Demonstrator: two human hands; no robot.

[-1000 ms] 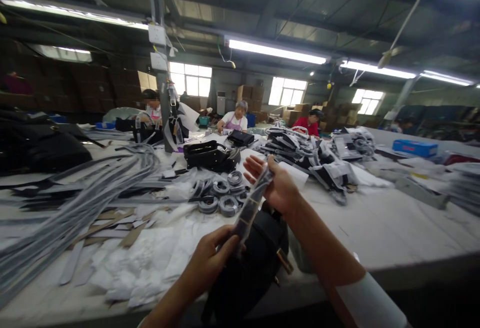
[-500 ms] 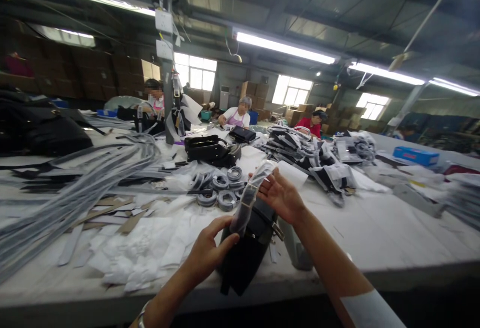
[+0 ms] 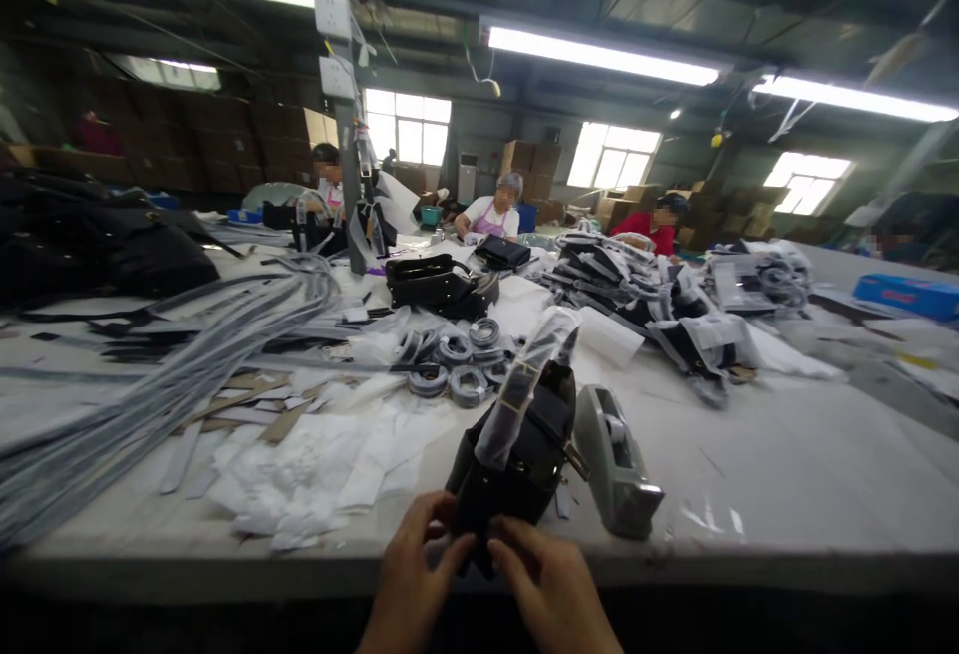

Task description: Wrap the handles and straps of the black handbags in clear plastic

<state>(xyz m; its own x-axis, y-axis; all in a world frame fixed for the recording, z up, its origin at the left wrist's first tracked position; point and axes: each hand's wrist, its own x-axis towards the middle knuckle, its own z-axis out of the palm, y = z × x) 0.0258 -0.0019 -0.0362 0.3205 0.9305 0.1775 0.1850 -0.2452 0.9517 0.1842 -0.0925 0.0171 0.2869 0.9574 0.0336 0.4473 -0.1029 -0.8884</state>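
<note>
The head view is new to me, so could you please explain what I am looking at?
There is no machine here: the left hand and right hand are a person's own, bare, and serve as the grip. The camera is worn on that person's head and looks forward and down. Both hands have their fingers at the near end of a black bag; it is too dark there to tell exactly what they pinch. A plastic-wrapped strip lies over the bag. On the table, a tape dispenser is right of the bag, with coils beyond it and long strips to the left. Other people are farther back.
</note>
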